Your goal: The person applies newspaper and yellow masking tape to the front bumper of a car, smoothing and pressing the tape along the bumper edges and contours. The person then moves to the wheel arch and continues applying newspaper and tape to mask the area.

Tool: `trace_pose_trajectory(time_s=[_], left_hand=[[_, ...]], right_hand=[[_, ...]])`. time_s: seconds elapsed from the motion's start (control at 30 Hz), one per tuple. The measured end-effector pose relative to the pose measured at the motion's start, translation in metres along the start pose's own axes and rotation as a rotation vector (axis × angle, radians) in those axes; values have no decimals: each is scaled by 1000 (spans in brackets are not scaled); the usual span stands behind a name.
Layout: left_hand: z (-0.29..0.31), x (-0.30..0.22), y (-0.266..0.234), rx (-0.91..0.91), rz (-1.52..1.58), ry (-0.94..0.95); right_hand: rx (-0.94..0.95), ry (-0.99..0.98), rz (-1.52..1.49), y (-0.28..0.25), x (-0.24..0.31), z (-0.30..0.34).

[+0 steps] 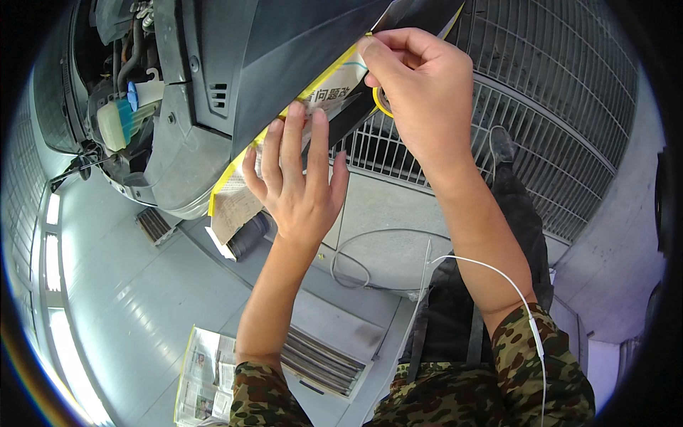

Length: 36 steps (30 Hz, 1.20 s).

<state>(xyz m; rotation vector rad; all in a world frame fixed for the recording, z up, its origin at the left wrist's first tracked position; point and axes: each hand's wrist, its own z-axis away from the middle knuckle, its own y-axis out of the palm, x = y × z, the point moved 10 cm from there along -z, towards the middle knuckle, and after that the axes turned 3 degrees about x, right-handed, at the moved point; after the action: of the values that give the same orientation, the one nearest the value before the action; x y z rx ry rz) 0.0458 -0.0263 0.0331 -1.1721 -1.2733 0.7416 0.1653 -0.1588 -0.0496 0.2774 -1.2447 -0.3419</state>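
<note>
A sheet of newspaper (240,203) hangs along the lower edge of a dark grey car body panel (299,50), with yellow masking tape (324,77) running along its top edge. My left hand (299,188) is open, its fingers spread and their tips on the taped edge of the paper. Further up the same edge, my right hand (427,92) is closed, thumb and forefinger pinching the tape. Part of a yellow tape roll (383,103) shows beside the right palm; the hand hides the rest, and I cannot tell whether the fingers grip it.
The car's uncovered front, with a fluid reservoir (117,124), is at upper left. Metal floor grating (548,99) lies to the right. More newspaper (205,377) rests on the floor at lower left. A grey cable (338,260) loops below; a white cord (491,265) crosses my right arm.
</note>
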Motion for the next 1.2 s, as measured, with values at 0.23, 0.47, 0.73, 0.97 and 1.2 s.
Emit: trace_pose_trajectory(time_s=[0.23, 0.47, 0.73, 0.97, 1.2], left_hand=[[-18, -5, -4, -92, -50, -58], [-26, -5, -4, -98, -98, -108], [-38, 1, -16, -89, -129, -98], [-61, -10, -25, -1, -58, -8], [-82, -25, -30, 23, -40, 72]], right_hand=[[-28, 57, 67, -2, 0, 2], [-51, 102, 151, -4, -1, 2], [-71, 106, 247, -7, 1, 0], [-43, 153, 396, -8, 7, -4], [-73, 158, 408, -11, 6, -7]])
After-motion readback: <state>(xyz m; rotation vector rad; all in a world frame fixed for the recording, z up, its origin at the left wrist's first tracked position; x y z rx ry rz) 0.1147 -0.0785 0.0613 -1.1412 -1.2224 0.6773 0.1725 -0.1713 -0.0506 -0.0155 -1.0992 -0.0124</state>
